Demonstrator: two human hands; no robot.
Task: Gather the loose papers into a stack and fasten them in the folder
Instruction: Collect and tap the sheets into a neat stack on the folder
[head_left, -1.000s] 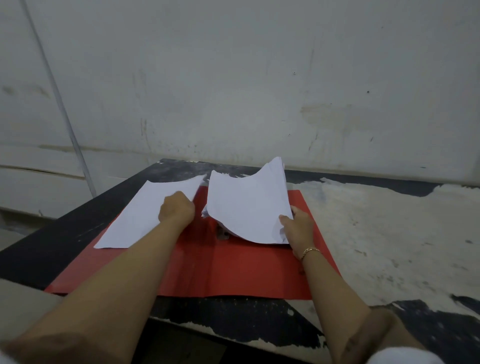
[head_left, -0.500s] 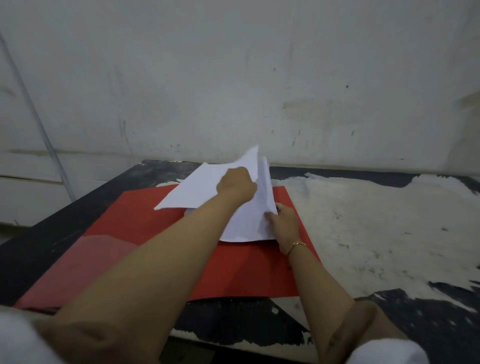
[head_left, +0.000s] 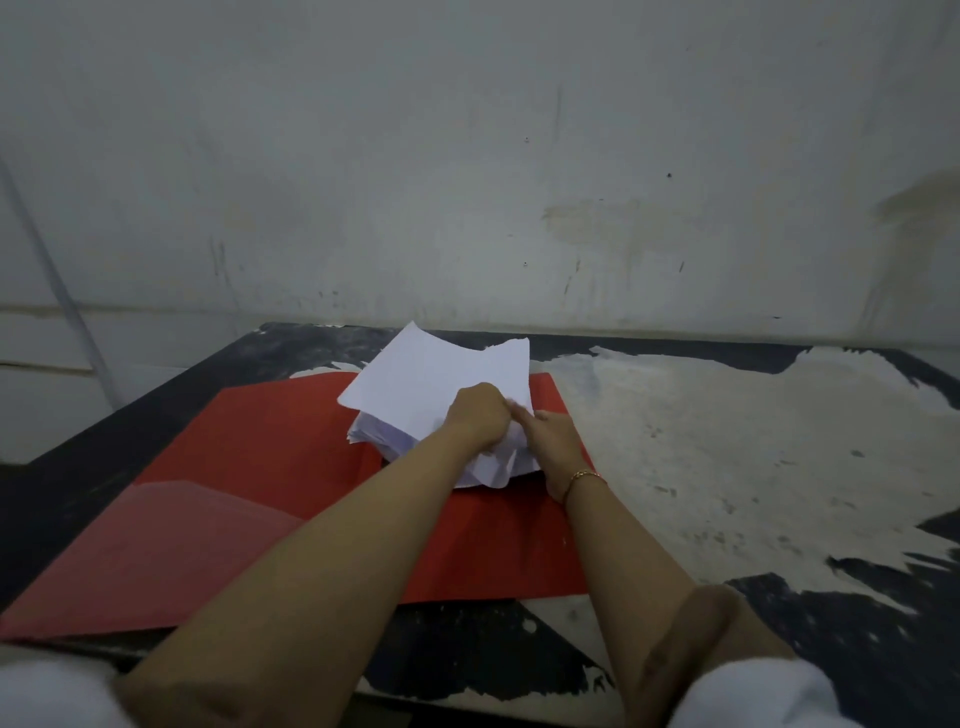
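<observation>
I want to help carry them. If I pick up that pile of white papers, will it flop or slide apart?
Probably floppy: the papers curl up at their far corners. They may slide apart, since the left edges look fanned and uneven. Likely light, being thin sheets.

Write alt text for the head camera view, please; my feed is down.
A person's left hand and right hand grip a messy stack of white papers on the right half of an open red folder. The folder lies on a worn black table by a stained pale wall.
</observation>
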